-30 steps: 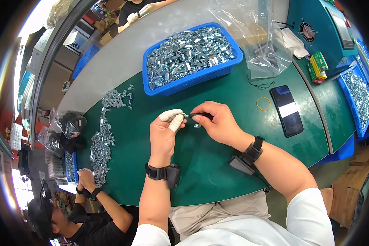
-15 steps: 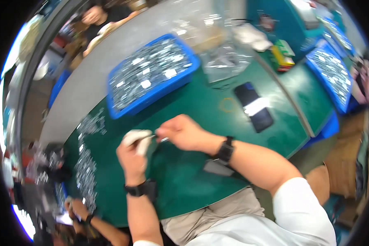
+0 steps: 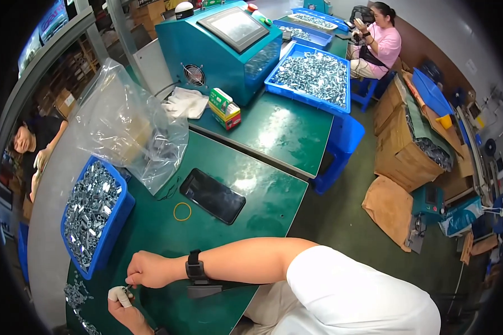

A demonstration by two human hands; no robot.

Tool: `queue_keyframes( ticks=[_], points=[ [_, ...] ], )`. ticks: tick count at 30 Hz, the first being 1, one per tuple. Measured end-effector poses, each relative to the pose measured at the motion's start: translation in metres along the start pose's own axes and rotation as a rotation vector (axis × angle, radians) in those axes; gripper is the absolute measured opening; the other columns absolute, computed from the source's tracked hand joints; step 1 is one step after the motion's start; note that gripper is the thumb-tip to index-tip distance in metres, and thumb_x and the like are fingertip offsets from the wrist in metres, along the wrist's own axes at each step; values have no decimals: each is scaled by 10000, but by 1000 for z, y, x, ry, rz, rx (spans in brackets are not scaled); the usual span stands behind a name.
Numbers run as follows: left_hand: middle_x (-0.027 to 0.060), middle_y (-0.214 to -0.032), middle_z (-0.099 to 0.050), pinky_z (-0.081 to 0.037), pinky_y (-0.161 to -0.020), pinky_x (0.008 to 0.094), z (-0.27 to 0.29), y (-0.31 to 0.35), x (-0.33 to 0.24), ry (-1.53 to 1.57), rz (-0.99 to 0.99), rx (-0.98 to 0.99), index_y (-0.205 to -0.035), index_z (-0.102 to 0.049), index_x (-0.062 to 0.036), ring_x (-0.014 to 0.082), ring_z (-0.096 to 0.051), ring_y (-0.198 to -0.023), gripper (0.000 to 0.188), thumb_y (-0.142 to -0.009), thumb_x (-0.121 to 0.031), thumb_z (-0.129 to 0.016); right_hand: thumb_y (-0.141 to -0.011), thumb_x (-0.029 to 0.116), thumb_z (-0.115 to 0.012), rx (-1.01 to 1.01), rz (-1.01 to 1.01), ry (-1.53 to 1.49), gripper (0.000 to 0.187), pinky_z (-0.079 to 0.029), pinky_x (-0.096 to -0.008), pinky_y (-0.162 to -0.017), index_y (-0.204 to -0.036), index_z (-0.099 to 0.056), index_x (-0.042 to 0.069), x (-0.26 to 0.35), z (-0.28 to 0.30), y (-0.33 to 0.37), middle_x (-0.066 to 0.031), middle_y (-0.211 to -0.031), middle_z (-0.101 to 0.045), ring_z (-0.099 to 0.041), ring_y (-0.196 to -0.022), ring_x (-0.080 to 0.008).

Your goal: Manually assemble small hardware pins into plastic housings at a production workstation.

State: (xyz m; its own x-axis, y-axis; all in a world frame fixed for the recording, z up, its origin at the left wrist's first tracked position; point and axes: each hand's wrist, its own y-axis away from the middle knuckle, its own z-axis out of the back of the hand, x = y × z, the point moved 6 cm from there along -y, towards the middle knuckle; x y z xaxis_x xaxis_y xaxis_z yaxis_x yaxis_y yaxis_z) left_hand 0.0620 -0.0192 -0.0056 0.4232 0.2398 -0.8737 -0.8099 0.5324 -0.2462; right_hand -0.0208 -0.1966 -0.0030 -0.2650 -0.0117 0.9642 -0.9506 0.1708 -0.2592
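Observation:
My left hand (image 3: 127, 314), with pale coverings on its thumb and finger, is closed on a small metal piece (image 3: 129, 288) at the lower left. Just above it, my right hand (image 3: 150, 269) pinches at the same spot, its fingertips close to the piece. What the right fingers themselves hold is too small to tell. A blue bin (image 3: 110, 237) full of small shiny metal parts stands beyond my hands. Loose metal parts (image 3: 79, 296) lie along the green table (image 3: 179, 304), left of my hands.
A black phone (image 3: 212, 195), a yellow rubber band (image 3: 182, 211) and a clear plastic bag (image 3: 162, 162) lie on the table. Farther off are white gloves (image 3: 185, 103), a small box (image 3: 224, 109), a teal machine (image 3: 229, 67) and a blue tray (image 3: 335, 103) of parts. A co-worker (image 3: 381, 42) sits beyond.
The view has swung to the right, so the bin and my hands now appear farther left and lower. My two hands stay together, fingertips close.

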Motion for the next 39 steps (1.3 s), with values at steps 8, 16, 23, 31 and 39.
queue_keyframes(
  ticks=[8, 16, 23, 31, 39],
  points=[
    [-5, -783, -516, -379, -609, 232, -14, 4, -26, -32, -151, -145, -884, -548, -8, 81, -457, -690, 207, -1034, -148, -520, -920, 163, -630, 35, -14, -5, 254, -387, -355, -514, -735, -708, 6, -5, -1, -1, -86, -565, -569, -504, -517, -185],
    [-26, -744, -494, -352, -573, 220, 4, -2, -10, -87, -97, -61, -888, -574, -36, 69, -433, -643, 209, -1031, -179, -523, -892, 166, -649, 84, 25, 3, 225, -417, -363, -529, -735, -708, 15, -1, -10, -3, -112, -589, -596, -536, -529, -208],
    [-9, -810, -613, -402, -581, 204, -8, -18, -46, 27, 156, -227, -1000, -669, -4, 59, -513, -654, 142, -945, -127, -628, -907, 221, -660, -242, -67, 45, 221, -499, -350, -594, -862, -735, 19, -13, 22, -6, -138, -682, -663, -615, -613, -177],
    [82, -929, -695, -507, -752, 264, -6, -115, -103, -196, -174, -175, -1068, -677, -6, 124, -633, -809, 178, -898, -60, -684, -953, 210, -626, -181, -102, 59, 243, -404, -292, -529, -927, -736, -5, -10, 18, -8, -39, -609, -581, -464, -562, -83],
    [122, -1011, -678, -511, -761, 296, -23, -157, -123, -589, -523, -230, -1057, -687, -34, 196, -653, -848, 184, -880, -85, -691, -937, 217, -628, -143, -166, 52, 258, -434, -317, -550, -908, -726, -20, -7, 12, -3, -95, -630, -617, -519, -558, -144]
  ],
)
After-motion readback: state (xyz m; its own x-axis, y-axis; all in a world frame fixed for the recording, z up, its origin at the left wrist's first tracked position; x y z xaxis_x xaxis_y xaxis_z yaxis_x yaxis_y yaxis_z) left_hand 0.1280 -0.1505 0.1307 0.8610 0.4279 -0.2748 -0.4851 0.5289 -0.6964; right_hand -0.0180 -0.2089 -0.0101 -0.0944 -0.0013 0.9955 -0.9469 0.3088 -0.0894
